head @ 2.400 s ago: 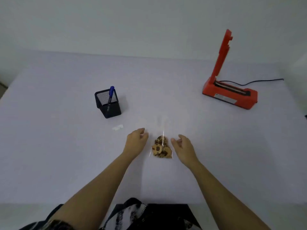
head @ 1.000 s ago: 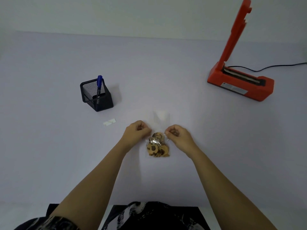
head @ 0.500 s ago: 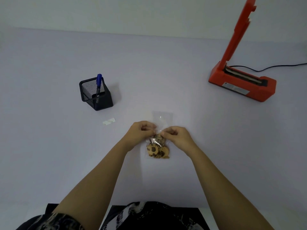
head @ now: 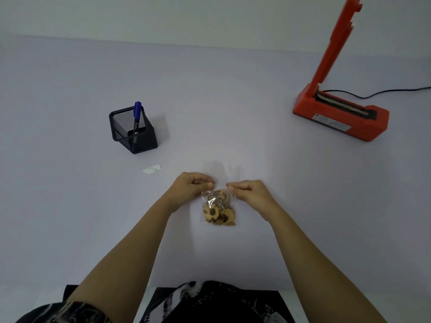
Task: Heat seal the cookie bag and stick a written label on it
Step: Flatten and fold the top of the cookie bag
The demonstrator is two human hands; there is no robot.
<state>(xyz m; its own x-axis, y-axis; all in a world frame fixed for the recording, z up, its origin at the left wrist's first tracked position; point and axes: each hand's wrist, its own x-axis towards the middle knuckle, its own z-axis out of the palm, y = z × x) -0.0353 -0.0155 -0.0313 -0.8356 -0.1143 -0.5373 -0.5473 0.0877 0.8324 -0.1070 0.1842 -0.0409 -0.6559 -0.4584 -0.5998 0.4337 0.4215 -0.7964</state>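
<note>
Recorded a pale desk (head: 233, 101) carrying every item. Located the orange heat sealer (head: 370, 124) at far right, well apart from the bag, with its arm raised upright, the sealing bar exposed and a cord (head: 384, 93) trailing off right. Located a black mesh pen holder (head: 134, 134) at left-centre. Found the left hand (head: 189, 187) and right hand (head: 250, 192) near the front middle of the desk, each with fingers curled, pinching one side of the cookie bag (head: 219, 209) just above the cookies, with the clear empty top pointing away from the person. Could not tell whether the bag's lower end rested on the desk or hung just above it. Judged the main hazards as cookies sliding toward the open mouth if tilted during the carry, crumbs or wrinkles across the seal line giving a weak seal, and thin film slipping from a light pinch. Noted a blue marker (head: 137, 113) standing in the holder and a small white label (head: 152, 169) flat on the desk just in front of it. Placed both left of the bag, off the line toward the sealer, and so judged no obstruction there.
</note>
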